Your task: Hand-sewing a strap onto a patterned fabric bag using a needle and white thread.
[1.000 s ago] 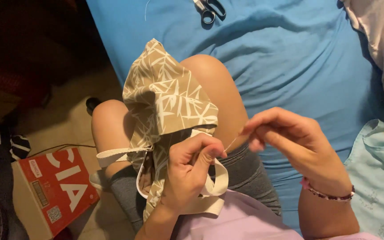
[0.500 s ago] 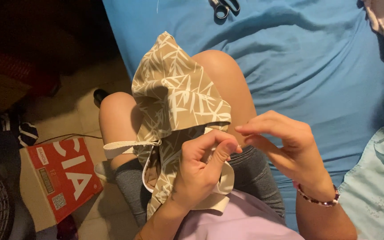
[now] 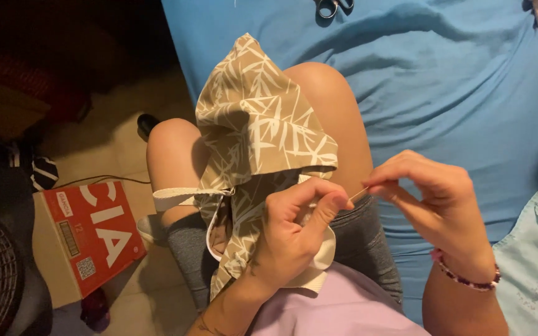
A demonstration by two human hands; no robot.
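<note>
A tan fabric piece (image 3: 263,130) printed with white bamboo leaves and trimmed with a cream strap (image 3: 179,198) is draped over the knees, its hem pinched by the left hand (image 3: 294,233). A thin needle (image 3: 359,194) is gripped in the right hand (image 3: 434,208), at 3 o'clock from the hem. Open blue bed sheet (image 3: 443,87) is spread from 12 to 3 o'clock, and a red box (image 3: 94,233) is seen at 9 o'clock.

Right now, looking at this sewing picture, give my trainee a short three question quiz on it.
1. True or false: the right hand pinches a needle beside the left hand.
2. Multiple choice: the leaf-print fabric lies over A) a table, B) the person's knees, C) the red box.
3. Fill in: the scissors lie on the ____ sheet.

Key: 1 true; 2 B; 3 blue.
</note>
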